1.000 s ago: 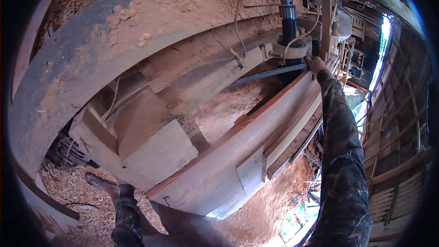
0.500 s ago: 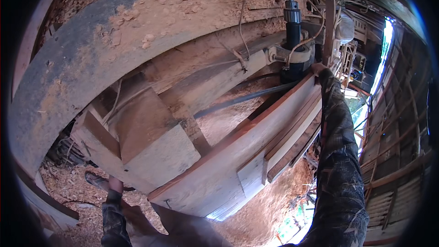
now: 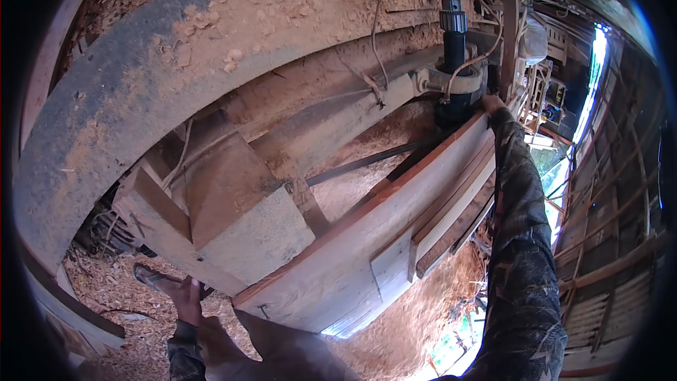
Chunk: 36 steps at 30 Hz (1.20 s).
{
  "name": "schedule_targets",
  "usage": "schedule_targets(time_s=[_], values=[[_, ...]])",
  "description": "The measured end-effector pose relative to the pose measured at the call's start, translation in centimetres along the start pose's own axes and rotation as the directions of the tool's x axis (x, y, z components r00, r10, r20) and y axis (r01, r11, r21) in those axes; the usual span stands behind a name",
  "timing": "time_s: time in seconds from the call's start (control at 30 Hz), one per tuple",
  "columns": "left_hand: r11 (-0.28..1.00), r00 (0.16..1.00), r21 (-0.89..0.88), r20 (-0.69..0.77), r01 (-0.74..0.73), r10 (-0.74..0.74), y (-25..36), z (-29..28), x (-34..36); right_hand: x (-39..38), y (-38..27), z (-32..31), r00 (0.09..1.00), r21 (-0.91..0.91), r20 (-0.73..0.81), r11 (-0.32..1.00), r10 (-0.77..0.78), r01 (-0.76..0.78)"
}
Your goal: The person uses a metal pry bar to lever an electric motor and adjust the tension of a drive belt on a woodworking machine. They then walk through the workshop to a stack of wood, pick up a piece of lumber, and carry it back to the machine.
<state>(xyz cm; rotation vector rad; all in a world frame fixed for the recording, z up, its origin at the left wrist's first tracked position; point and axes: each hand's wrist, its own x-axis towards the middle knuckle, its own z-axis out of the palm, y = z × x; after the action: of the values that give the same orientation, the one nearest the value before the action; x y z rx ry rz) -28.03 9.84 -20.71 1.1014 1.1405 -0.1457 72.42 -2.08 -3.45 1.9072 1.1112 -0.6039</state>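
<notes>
At the far end of a long pale wooden board (image 3: pixel 367 240) with a reddish edge, my right hand (image 3: pixel 493 104) has its fingers curled over the corner. Close by it stands a black spindle with a ridged metal chuck (image 3: pixel 453 22) and a drill bit, seated in a dusty clamp bracket (image 3: pixel 455 83). My left hand (image 3: pixel 187 301) is low at the left, beside the near end of a wooden block (image 3: pixel 257 222). One finger there points up; the others are partly hidden, and nothing shows in that hand. A dark belt or bar (image 3: pixel 367 164) runs behind the board toward the spindle.
A broad curved slab (image 3: pixel 134 77), heaped with wood shavings, arches over the upper left. A sandalled foot (image 3: pixel 151 279) rests among shavings on the floor. Thin cables (image 3: pixel 377 35) loop around the spindle. At the right are a slatted wall (image 3: pixel 613 183) and a bright opening.
My left hand has come a little further into view, with a finger now raised. My right hand keeps its place. The belt or bar looks thinner and darker. The whole view has shifted slightly.
</notes>
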Motion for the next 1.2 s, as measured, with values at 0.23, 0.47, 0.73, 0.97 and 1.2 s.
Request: schedule_targets(time_s=[0.23,0.47,0.73,0.97,1.2], values=[[0.94,0.963,0.336,-0.267,0.052,0.041,4.9,2.3,-3.1,-0.3,-3.9,-2.7,0.996,-0.223,0.086,0.973,-0.036,0.055],[0.998,0.802,-0.054,-0.595,0.03,-0.056,0.4,2.1,-1.3,-1.1,-2.7,-4.3,0.961,-0.273,0.236,0.94,-0.143,0.207],[0.96,0.854,-0.279,-0.504,-0.018,-0.13,-0.5,1.1,-1.9,-0.2,-4.2,-4.6,0.895,0.343,0.396,0.871,0.206,-0.352],[0.994,0.953,0.072,-0.295,0.087,-0.062,3.2,-0.2,-1.9,3.1,-1.1,0.6,0.931,0.08,0.351,0.987,0.106,-0.142],[0.999,0.888,0.037,-0.459,-0.031,0.045,-1.7,2.4,-0.3,3.5,5.4,1.6,0.873,-0.258,0.487,0.958,0.019,0.123]])
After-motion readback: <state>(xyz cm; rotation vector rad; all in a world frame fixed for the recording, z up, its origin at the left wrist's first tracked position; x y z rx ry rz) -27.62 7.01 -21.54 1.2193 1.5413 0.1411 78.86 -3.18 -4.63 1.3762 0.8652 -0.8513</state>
